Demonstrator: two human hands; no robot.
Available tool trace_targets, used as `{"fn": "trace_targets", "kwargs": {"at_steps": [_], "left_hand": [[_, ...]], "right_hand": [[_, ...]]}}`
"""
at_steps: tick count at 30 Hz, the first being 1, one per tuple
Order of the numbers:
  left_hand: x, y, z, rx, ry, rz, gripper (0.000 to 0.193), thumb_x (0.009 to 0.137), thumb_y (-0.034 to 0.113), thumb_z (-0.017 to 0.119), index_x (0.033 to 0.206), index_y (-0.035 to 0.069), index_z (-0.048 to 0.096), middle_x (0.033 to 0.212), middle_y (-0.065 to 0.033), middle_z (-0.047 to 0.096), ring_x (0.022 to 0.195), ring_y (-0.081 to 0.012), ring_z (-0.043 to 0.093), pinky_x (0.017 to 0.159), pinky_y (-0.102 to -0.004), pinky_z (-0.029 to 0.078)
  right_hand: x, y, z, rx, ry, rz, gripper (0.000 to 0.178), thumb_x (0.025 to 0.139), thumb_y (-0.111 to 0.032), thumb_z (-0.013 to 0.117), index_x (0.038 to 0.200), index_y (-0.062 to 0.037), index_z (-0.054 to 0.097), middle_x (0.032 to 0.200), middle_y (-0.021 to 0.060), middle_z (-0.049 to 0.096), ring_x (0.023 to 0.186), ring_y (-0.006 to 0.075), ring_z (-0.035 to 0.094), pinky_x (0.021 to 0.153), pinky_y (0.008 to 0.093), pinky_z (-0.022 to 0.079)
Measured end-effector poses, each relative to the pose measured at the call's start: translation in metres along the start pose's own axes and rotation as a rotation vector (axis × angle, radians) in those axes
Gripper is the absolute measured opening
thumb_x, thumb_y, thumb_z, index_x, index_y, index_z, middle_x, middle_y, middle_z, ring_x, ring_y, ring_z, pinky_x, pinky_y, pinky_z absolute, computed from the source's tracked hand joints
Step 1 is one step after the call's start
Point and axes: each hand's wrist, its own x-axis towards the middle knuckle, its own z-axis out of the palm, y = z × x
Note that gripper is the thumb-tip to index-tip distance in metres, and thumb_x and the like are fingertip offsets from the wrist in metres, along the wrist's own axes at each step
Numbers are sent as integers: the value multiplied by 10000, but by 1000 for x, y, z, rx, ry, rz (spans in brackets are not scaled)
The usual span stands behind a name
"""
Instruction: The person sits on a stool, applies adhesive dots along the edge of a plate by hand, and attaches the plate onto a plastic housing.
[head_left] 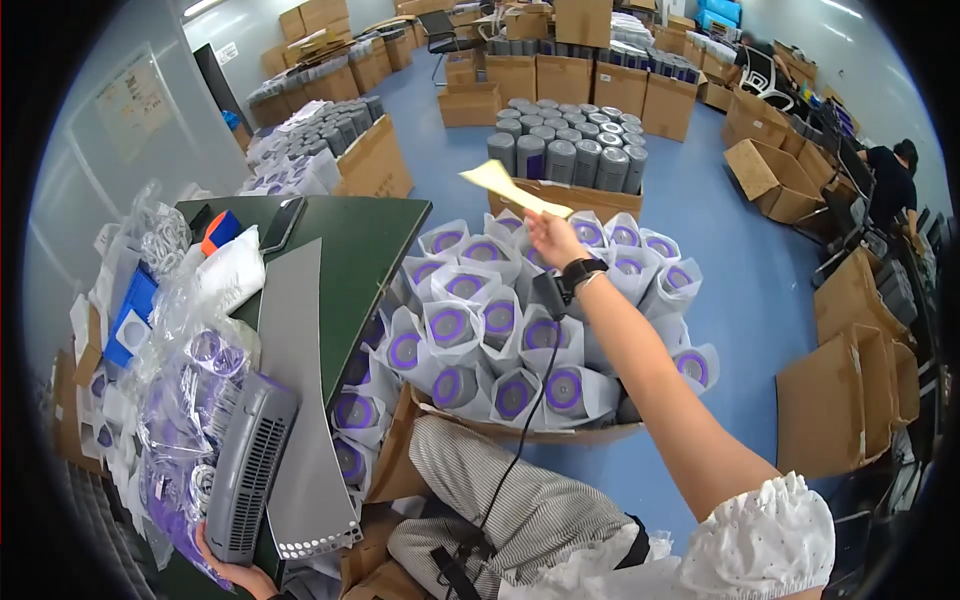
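Blue floor packed with brown cardboard cartons all around, flaps open, likely so units can go in and out fast. Farther back, an open carton of upright grey cylindrical units, standing on end and packed tight.

Directly ahead of the seated person: a wide low cardboard box full of grey cylinders with purple round tops, each wrapped in white foam sleeve, tops facing up so each one can be seen.

Left side: dark green tabletop, long grey flat panel lying across it, heap of clear plastic bags with purple parts piled at the edge within reach. Black phone lies flat near the far corner.

Left hand low at the table edge, fingers curled under the bottom of a grey ribbed slotted housing, propping it tilted against the table.

Right hand, black wrist device, arm stretched out over the wrapped cylinders, fingers pinched closed on a thin pale yellow paper strip, held up and clear of the box.
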Motion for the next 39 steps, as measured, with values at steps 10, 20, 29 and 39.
{"fn": "trace_targets", "kwargs": {"at_steps": [10, 20, 29, 39], "left_hand": [[11, -8, -25, 33, 119, 49, 415, 935, 273, 359, 1230, 59, 557, 1242, -104, 521, 1183, -253, 481, 1020, -375, 382], [-10, 13, 16, 227, 61, 227, 356, 952, 291, 408, 999, 16, 629, 1081, -70, 585, 1095, -202, 499, 1010, -321, 303], [-19, 32, 10, 29, 75, 146, 278, 917, 251, 486, 960, 12, 620, 938, -45, 587, 946, -155, 506, 902, -269, 343], [-17, 30, 13, -68, 77, 113, 210, 906, 189, 540, 982, 4, 607, 959, -68, 623, 917, -158, 545, 871, -275, 401]], "right_hand": [[-17, 25, 16, -594, 67, -47, 312, 933, -235, 525, 1191, -63, 547, 1046, 32, 642, 875, 111, 585, 722, 245, 468], [-180, -30, 235, -667, -651, -112, 240, 954, -207, 510, 1119, -48, 582, 1021, 32, 621, 859, 98, 561, 753, 239, 440], [-284, 9, 417, -806, -1252, -302, 222, 933, -155, 526, 1077, -6, 605, 1110, 62, 609, 853, 114, 581, 728, 246, 443], [-303, 237, 458, -1235, -1403, -1075, 209, 908, -218, 534, 957, -32, 617, 879, 121, 625, 813, 266, 603, 749, 370, 450]]}}
